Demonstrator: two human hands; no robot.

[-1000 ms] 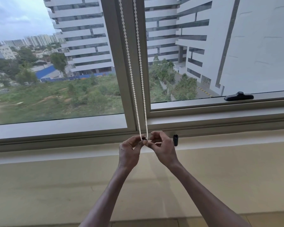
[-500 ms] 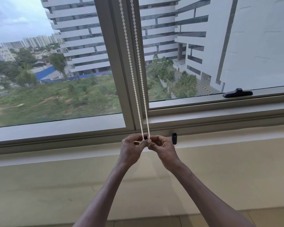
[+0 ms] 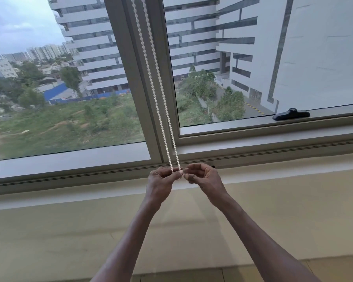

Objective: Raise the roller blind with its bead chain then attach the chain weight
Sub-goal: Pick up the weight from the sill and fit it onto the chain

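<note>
A white bead chain (image 3: 161, 110) hangs in two strands down the window's middle post. My left hand (image 3: 161, 181) pinches the strands' bottom end between thumb and forefinger. My right hand (image 3: 206, 178) is right beside it, fingertips touching the same bottom end from the right. What lies between the fingertips is hidden. Only the tip of a small black piece (image 3: 213, 166) on the sill shows behind my right hand. The roller blind is out of view above.
A black window handle (image 3: 291, 114) lies on the right pane's lower frame. The grey window sill (image 3: 69, 165) runs across, with a beige wall below it. Outside are white buildings and green ground.
The view has shifted slightly. The black piece on the sill, plain to see before, is now almost covered by my right hand. The dark bit seen between my fingertips no longer shows.
</note>
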